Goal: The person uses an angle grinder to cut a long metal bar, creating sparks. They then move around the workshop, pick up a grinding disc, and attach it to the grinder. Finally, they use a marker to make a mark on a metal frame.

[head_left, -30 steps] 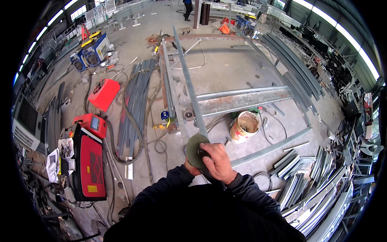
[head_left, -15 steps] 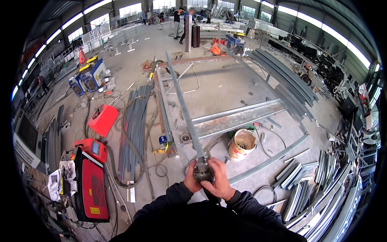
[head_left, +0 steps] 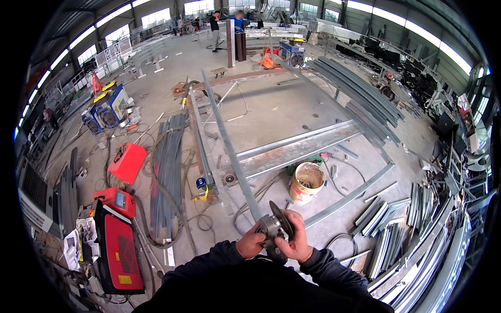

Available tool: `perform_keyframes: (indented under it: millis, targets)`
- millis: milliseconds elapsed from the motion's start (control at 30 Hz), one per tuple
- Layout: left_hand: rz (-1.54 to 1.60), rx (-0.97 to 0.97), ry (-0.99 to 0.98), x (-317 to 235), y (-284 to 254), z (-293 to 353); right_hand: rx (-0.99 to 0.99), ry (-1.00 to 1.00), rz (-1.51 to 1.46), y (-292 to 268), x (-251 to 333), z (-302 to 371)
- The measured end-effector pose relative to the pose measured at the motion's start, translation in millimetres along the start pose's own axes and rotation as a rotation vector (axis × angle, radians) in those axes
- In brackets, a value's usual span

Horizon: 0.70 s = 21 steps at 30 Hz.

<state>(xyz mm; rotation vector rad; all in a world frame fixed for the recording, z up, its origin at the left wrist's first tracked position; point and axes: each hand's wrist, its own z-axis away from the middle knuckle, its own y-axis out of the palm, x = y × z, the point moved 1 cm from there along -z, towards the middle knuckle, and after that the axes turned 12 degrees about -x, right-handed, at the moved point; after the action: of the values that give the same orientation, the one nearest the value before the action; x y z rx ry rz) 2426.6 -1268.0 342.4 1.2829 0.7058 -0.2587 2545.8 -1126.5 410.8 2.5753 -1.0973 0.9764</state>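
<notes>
An angle grinder (head_left: 269, 228) is held close in front of me, its dark round disc (head_left: 282, 219) tilted up on the right side. My left hand (head_left: 251, 243) is closed around the grinder's left side, near its metal head. My right hand (head_left: 296, 241) grips the other side, thumb on the tool and fingers beside the disc. The lower body of the grinder is partly hidden by my hands and dark clothing. Just beyond it, a long grey steel tube (head_left: 229, 141) runs away from me; its near end reaches close to the grinder.
A bucket (head_left: 308, 183) stands on the floor right of the tube. Steel beams (head_left: 302, 148) lie across the frame ahead. To the left are a red machine (head_left: 121, 250), a red box (head_left: 127, 163) and bundled profiles (head_left: 168, 172). Metal offcuts (head_left: 383, 224) lie at the right. People stand far off.
The grinder has turned in my hands, so its disc now shows upright on the right. My right hand has shifted right and slightly down. The whole view has swung a little.
</notes>
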Motion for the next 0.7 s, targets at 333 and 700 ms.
perform_keyframes:
  millis: [333, 700]
  targets:
    - [-0.139, 0.053, -0.136, -0.7, 66.2, -5.3, 0.141, -0.234, -0.185, -55.6, 8.3, -14.8]
    - [-0.539, 0.029, -0.162, 9.4, 85.1, -24.8, 0.201, 1.089, -0.364, -96.5, 46.9, -47.7]
